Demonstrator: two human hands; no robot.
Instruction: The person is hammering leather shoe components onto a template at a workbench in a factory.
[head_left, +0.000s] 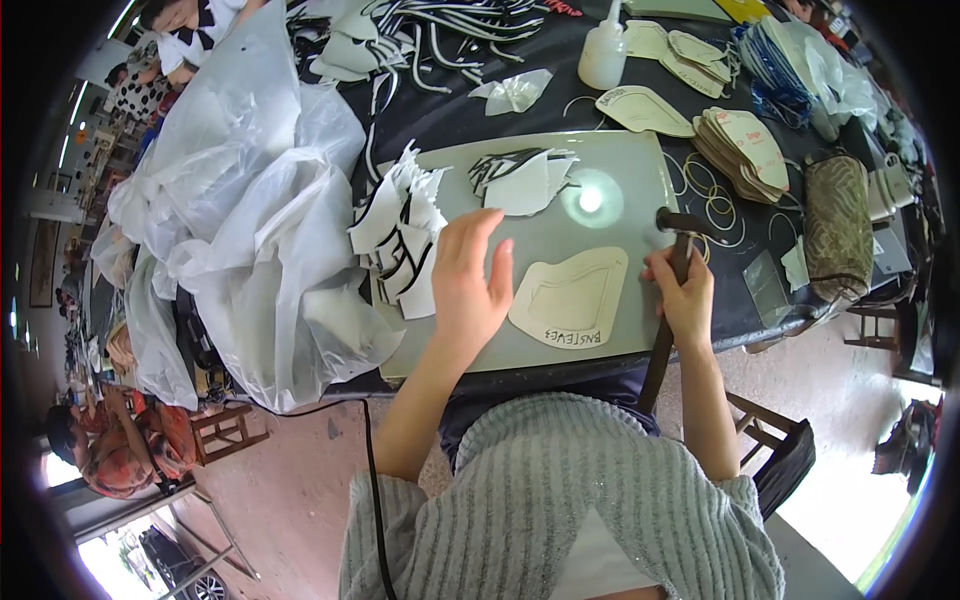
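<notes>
My right hand point(686, 302) grips a hammer point(661, 365) by its dark handle, with the hammer head up at the board's right edge. My left hand point(472, 280) hovers with its fingers apart and nothing in them, beside a pile of white cut pieces with black trim point(395, 240). Between the hands a cream shaped template point(565, 325) with an inner outline and handwriting lies on the pale grey board point(470, 340). Farther back on the board sits a smaller stack of white and black-trimmed pieces point(522, 190).
Large translucent plastic bags point(270, 220) crowd the left. A glue bottle point(603, 55) stands at the back, near more templates point(645, 110). On the right are stacked cream pieces point(742, 155), elastic loops point(712, 200) and a patterned pouch point(838, 225). Other people sit at the far left.
</notes>
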